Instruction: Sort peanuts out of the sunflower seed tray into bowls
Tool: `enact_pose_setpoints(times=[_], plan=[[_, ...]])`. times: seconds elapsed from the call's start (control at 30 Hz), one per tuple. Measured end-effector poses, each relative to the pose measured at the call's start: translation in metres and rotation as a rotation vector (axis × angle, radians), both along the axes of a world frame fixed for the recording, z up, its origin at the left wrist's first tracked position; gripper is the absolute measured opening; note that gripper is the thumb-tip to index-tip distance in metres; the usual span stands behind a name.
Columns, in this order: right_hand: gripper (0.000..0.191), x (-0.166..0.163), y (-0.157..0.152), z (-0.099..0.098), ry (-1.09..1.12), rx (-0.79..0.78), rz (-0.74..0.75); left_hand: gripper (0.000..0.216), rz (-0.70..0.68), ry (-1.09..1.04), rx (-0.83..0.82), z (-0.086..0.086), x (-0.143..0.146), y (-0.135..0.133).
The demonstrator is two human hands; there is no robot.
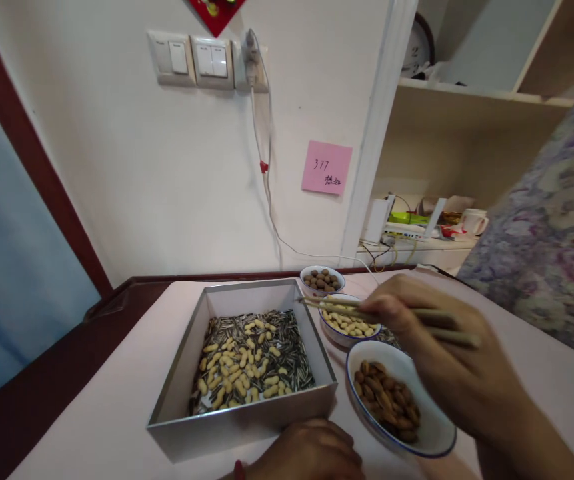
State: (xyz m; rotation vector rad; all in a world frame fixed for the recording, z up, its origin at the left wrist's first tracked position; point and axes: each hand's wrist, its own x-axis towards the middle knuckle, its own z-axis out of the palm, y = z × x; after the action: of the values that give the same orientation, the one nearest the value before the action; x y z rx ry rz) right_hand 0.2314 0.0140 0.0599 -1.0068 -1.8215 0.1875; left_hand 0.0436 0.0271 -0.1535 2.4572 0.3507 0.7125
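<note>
My right hand point(447, 347) grips a pair of wooden chopsticks point(339, 308). Their tips reach over the right rim of a silver metal box point(247, 413); whether they pinch anything is too small to tell. Inside the box, pale peanuts in the shell point(239, 363) lie scattered over striped sunflower seeds point(299, 347). Beneath the chopsticks stands a bowl of peanuts point(349, 327). Partly behind my right wrist is a larger white bowl point(439, 433) with almonds point(387, 400). My left hand point(311, 453) rests on the table against the box's front corner, fingers curled, nothing visible in them.
A small bowl of round brown nuts point(321, 280) stands at the back. More sunflower seeds point(389, 339) show behind the almond bowl, mostly hidden. A white cable point(311, 253) runs down the wall to the table point(111, 407). Floral cloth point(561, 227) hangs at the right.
</note>
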Motion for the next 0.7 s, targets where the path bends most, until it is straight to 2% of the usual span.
enact_pose_setpoints(times=[0.07, 0.13, 0.2, 0.27, 0.37, 0.5, 0.6, 0.7], plan=[[0.022, 0.019, -0.008, 0.009, -0.006, 0.147, -0.18, 0.032, 0.012, -0.012, 0.001, 0.001, 0.001, 0.0], [0.02, 0.036, -0.012, 0.015, -0.047, 0.264, -0.394, 0.041, 0.014, -0.044, -0.001, 0.002, 0.001, 0.0], [0.024, 0.047, -0.013, 0.019, -0.114, 0.284, -0.542, 0.054, 0.008, -0.074, -0.004, 0.005, 0.002, 0.0], [0.027, 0.052, -0.011, 0.021, -0.197, 0.244, -0.577, 0.063, 0.007, -0.085, -0.008, 0.01, 0.002, 0.0], [0.028, 0.049, -0.009, 0.023, -0.255, 0.266, -0.543, 0.067, 0.005, -0.064, -0.029, 0.018, 0.001, -0.002], [0.025, 0.03, -0.014, 0.019, -0.109, 0.283, -0.445, 0.068, 0.006, -0.039, -0.074, 0.022, 0.001, -0.004], [0.023, 0.011, -0.015, 0.012, 0.014, 0.199, -0.237, 0.066, 0.009, -0.031, -0.067, 0.017, 0.001, -0.004], [0.027, -0.01, -0.009, 0.001, 0.028, 0.019, 0.009, 0.06, 0.003, 0.004, -0.042, 0.011, 0.001, -0.004]])
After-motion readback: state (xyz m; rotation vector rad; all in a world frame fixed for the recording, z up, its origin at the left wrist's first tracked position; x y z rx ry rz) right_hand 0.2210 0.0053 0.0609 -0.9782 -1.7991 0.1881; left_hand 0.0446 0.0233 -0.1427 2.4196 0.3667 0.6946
